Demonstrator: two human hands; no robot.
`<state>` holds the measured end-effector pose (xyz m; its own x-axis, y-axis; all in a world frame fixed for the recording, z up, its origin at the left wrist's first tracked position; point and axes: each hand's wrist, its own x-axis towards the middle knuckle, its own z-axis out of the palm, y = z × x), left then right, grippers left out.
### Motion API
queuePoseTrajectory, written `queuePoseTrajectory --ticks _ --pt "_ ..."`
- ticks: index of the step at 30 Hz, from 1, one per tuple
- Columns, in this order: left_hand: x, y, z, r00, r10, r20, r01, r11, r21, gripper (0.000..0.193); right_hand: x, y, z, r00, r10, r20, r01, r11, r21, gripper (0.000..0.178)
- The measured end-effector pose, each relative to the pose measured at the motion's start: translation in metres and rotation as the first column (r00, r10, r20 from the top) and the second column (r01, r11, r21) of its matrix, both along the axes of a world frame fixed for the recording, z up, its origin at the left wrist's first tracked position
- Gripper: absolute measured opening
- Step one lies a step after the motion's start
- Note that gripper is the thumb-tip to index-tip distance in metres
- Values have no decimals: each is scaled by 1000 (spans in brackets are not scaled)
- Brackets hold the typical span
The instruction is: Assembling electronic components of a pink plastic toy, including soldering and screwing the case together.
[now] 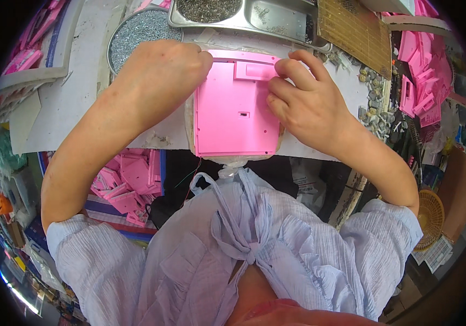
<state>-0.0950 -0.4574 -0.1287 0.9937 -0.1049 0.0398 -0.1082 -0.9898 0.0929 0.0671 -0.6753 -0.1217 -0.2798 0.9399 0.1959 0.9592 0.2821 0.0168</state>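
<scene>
A flat pink plastic casing (pixel 225 117) lies at the front edge of the white table, on what looks like a pad wrapped in clear plastic. It has a small slot near its middle, a few small holes and a raised block (pixel 257 71) at its upper right. My left hand (pixel 159 76) is closed at the casing's upper left corner; its fingertips are hidden, so what they pinch cannot be made out. With bent fingers, my right hand (pixel 312 98) grips the casing's right edge beside the raised block.
Behind my left hand stands a round bowl of small silvery screws (pixel 140 35). A metal tray (pixel 276 27) with dark small parts is at the back, beside brown corrugated cardboard (pixel 355 32). Pink parts (pixel 129 179) are heaped below left; more (pixel 423 76) lie far right.
</scene>
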Motion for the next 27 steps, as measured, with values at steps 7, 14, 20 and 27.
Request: queuePoseTrajectory --ticks 7,14,20,27 --pt "-2 0 0 999 -27 41 28 1000 -13 11 13 5 13 992 -25 -122 23 1000 -17 14" --pt "3 3 -1 999 -44 23 45 997 -67 12 11 -44 1 720 -357 -595 392 917 -75 19" --pt "3 11 1 999 -48 9 49 988 -149 12 -7 -63 -10 621 -328 -712 440 898 -29 18" --pt "-24 11 3 962 271 -10 -222 765 -605 10 -23 -57 -22 706 -298 -642 385 923 -4 18"
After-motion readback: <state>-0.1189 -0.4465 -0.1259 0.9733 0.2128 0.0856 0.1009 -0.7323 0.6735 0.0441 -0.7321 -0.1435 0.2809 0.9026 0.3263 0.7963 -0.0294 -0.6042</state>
